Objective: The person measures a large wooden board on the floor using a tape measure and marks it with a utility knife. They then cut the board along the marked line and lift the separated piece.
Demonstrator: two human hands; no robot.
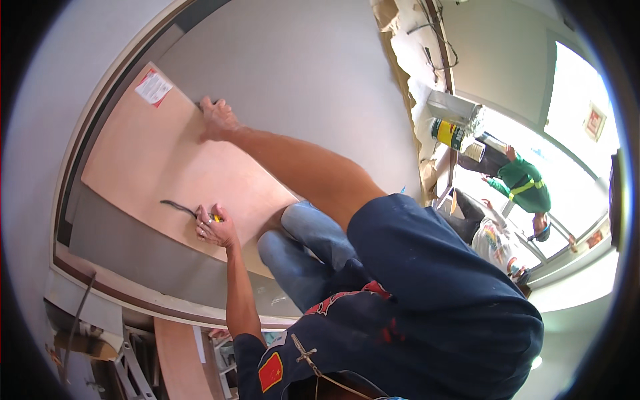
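Observation:
A pale pinkish-brown wooden panel [143, 150] with a printed white and red label [153, 88] lies on a wide grey surface [307, 73]. Above the panel, near its lower edge, my left hand [215, 228] is closed around a small yellow and black tool [215, 218]; its exact kind is mostly hidden by the fingers. A thin, dark, curved strip [177, 205] extends from this hand. Reaching across, my right hand [220, 121] grips the panel's far edge with bent fingers. My jeans-clad legs [303, 237] are against the panel's near end.
A raised brown rim [133, 291] borders the grey surface. Torn brown paper [403, 80] runs along its right side. Beyond stand a metal can [453, 110] and a yellow and black can [448, 133]. Two people [523, 183] are at the right. A ladder [133, 370] is lower left.

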